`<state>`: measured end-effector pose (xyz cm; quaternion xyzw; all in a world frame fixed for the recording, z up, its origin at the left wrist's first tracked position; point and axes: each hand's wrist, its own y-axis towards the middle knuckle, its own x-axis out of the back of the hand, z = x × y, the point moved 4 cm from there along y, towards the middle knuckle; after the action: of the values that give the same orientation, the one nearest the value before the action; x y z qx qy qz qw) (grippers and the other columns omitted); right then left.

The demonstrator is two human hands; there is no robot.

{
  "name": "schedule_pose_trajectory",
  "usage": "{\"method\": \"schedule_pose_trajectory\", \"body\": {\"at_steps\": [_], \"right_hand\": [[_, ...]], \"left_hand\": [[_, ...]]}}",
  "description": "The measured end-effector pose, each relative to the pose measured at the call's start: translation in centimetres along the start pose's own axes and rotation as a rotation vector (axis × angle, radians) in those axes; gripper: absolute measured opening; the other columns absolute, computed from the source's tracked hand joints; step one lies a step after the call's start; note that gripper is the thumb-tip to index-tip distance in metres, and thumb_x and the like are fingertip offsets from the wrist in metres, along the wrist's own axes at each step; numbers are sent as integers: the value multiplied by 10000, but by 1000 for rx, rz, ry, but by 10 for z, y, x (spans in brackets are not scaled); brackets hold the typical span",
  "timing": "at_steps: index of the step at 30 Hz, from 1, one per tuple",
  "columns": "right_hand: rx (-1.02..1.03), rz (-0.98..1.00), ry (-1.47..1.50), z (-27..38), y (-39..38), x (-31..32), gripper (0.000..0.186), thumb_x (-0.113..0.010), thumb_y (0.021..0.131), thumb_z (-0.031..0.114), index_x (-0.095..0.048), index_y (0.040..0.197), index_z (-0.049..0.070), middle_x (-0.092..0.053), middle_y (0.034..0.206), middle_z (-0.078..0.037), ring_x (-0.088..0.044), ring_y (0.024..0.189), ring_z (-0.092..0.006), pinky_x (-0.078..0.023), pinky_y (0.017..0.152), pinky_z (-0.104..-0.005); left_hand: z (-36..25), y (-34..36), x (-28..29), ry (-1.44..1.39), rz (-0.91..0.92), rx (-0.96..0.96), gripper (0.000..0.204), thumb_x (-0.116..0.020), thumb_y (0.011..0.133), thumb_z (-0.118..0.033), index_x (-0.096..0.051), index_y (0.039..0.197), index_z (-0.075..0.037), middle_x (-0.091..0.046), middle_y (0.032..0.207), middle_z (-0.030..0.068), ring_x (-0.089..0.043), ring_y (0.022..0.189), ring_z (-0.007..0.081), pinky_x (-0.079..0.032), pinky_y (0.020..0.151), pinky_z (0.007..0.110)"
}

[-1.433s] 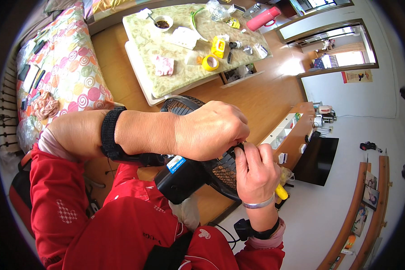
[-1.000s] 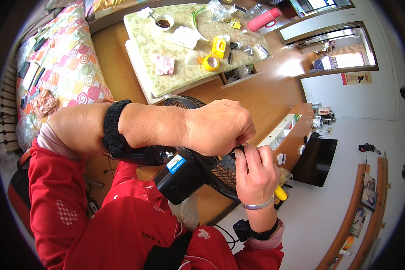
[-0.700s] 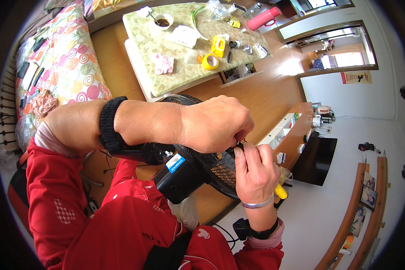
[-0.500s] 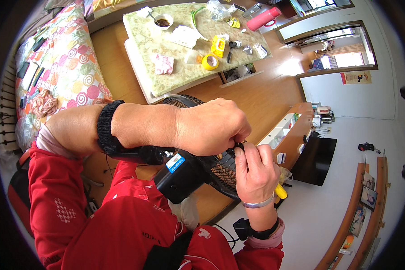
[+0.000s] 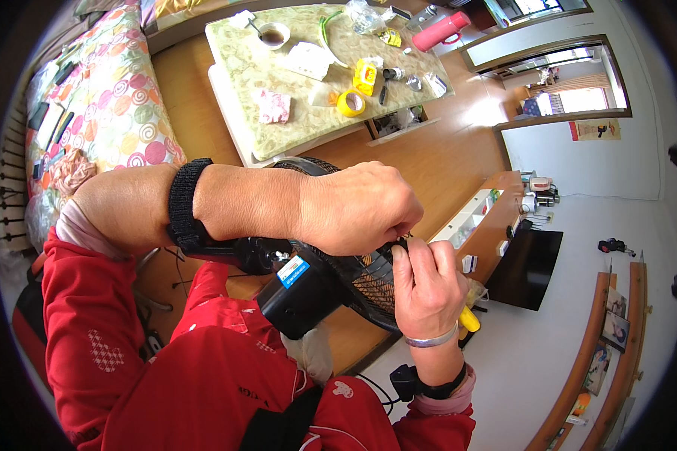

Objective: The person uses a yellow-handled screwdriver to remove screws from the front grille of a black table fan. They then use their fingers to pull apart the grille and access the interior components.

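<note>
A black electric fan stands before me, tilted, its round wire guard partly hidden behind my arm and hands. My left hand reaches across over the fan with fingers curled in. My right hand meets it at the guard's rim, thumb and fingers pinched together there. Between the fingertips shows a small dark bit at the rim, too small to name. The left fingertips are mostly hidden under the hand. A blue-and-white label is stuck on the fan's motor housing.
Beyond the fan is a marble-patterned table with a bowl, yellow tape roll, yellow packet and pink thermos. A bed lies left. A television and wooden shelves are at right.
My left forearm has shifted slightly and the wrist has turned a little. Both hands stay pinched at the same spot on the fan's rim.
</note>
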<state>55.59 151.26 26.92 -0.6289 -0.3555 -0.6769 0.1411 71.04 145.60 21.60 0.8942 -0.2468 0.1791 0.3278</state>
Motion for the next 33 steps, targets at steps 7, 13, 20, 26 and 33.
{"method": "schedule_pose_trajectory", "body": {"at_steps": [7,13,20,26,33], "right_hand": [[0,0,-2,-1,-1,0,196,-792,910,168,-696,1052,74,-505,850,-105,-619,617,-290,-490,543,-410],[-13,10,5,-2,0,0,189,-784,920,182,-699,1051,76,-502,847,-101,-619,613,-281,-487,540,-407],[-8,5,2,0,0,0,174,-780,926,184,-695,1033,75,-499,851,-99,-617,611,-287,-481,537,-410],[-16,5,22,0,1,0,164,-774,931,180,-694,1030,76,-497,853,-97,-615,602,-289,-481,535,-413],[-7,0,-10,-1,1,0,187,-780,923,180,-705,1056,74,-495,844,-97,-618,595,-284,-483,529,-411]], "left_hand": [[-4,-3,1,17,-95,-112,109,-746,790,-68,-655,793,-7,-660,776,163,-677,792,405,-540,686,485],[3,-9,1,-72,-57,71,93,-754,793,-26,-675,836,-1,-675,796,152,-687,811,371,-548,706,454],[5,2,6,-147,75,82,72,-737,816,-18,-681,853,7,-682,817,150,-688,811,355,-553,717,433],[8,12,4,-185,184,217,74,-736,816,-38,-678,843,0,-686,827,165,-680,812,375,-534,707,466],[-6,6,2,143,68,-412,146,-677,806,-82,-591,863,21,-574,827,151,-609,831,358,-508,732,450]]}}
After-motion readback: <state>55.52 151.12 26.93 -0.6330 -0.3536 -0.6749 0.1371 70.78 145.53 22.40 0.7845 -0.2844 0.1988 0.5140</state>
